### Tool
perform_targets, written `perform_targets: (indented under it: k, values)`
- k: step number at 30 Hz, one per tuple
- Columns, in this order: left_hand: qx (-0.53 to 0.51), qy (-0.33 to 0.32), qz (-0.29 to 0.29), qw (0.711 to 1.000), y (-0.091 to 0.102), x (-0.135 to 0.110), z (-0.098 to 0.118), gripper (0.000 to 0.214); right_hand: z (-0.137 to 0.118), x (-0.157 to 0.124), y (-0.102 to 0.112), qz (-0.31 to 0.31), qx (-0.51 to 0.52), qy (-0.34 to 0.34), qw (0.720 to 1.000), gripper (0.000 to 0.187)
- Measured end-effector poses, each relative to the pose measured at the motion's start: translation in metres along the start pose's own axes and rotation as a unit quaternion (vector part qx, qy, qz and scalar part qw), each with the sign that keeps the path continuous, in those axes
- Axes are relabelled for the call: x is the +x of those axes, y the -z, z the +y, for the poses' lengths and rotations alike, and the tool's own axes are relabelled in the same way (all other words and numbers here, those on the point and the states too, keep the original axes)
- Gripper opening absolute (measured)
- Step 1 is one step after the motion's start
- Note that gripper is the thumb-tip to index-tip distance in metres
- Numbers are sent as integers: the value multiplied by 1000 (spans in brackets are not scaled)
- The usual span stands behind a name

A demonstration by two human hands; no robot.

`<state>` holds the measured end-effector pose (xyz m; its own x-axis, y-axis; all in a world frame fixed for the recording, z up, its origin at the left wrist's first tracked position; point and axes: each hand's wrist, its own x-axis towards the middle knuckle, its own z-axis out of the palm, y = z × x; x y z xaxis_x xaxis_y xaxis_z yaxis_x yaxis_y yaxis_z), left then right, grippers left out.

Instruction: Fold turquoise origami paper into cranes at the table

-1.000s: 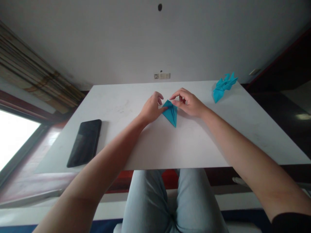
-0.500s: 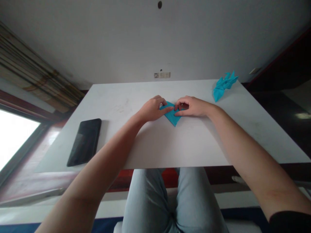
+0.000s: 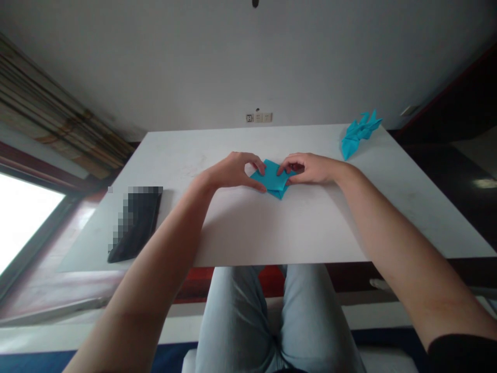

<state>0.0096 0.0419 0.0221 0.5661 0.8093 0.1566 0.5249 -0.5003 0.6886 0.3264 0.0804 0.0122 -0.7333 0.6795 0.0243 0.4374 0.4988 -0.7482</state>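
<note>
A folded sheet of blue origami paper (image 3: 275, 177) lies on the white table, its lower tip pointing toward me and one layer folded down over it. My left hand (image 3: 240, 172) is at its left side, thumb and fingers closed around the left corner. On the right side, my right hand (image 3: 303, 168) pinches the paper's edge, index fingertip on top and thumb near the right corner. Some of the right hand's fingers are curled and partly hidden.
Blue folded paper figures (image 3: 359, 135) sit at the table's back right, cranes by their look. A black phone-like slab (image 3: 140, 223), partly pixelated, lies at the left on the white table (image 3: 240, 233). Wall sockets (image 3: 259, 118) are behind the table.
An upper layer of the blue paper now lies folded down, showing a wider flat face. My left hand has shifted slightly left, its thumb lower on the paper; the right hand stays nearly in place.
</note>
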Motion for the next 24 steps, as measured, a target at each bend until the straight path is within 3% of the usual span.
perform_targets:
  k: [4,6,10,14,17,24]
  values:
    - [45,17,-17,999,0,-2,14,66,-4,-2,-3,11,-4,-19,1000,41]
    - [62,21,-9,998,-2,-3,18,60,-7,-2,-5,26,-15,-13,999,36]
    - [88,-5,27,996,-12,-1,17,39,-5,1,-9,91,-71,37,993,32]
    - [181,-11,38,983,-24,3,19,42,2,5,-13,119,-102,91,983,36]
    - [244,21,46,968,-32,6,28,40,3,8,-15,134,-145,103,975,30]
    - [271,139,64,951,-37,10,38,37,-4,10,-19,167,-164,39,971,18]
